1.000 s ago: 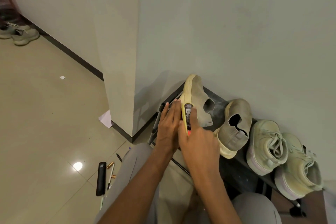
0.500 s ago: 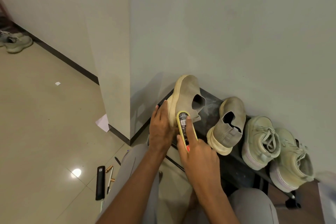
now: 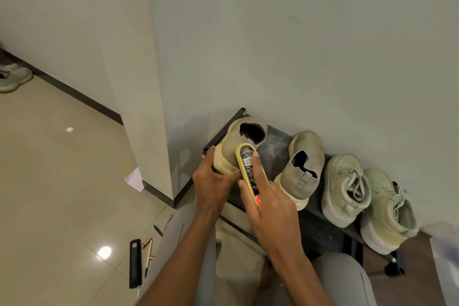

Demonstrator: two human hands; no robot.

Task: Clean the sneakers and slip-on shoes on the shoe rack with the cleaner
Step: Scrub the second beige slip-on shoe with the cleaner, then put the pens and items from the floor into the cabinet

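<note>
At the left end of the low black metal shoe rack (image 3: 330, 236), set against a pale wall, we work on the first tan suede slip-on shoe (image 3: 238, 143). Our left hand (image 3: 211, 181) wraps its grip around the cream sole at the toe, apparently to steady the shoe against the scrubbing. Our right hand (image 3: 269, 202) clasps the yellow oval cleaner with a black label (image 3: 248, 171), index finger stretched along its back, likely to press the working face flat on the suede upper. Just beside it, the second tan slip-on shoe (image 3: 301, 169) waits, and further right sit two pale green lace-up sneakers (image 3: 367, 204), touching each other. We judge the job to be at an early stage, with three shoes apparently untouched. Down on the tiled floor (image 3: 49, 181), a black rectangular case (image 3: 135, 263) and pens (image 3: 149, 253) lie near our knee.
</note>
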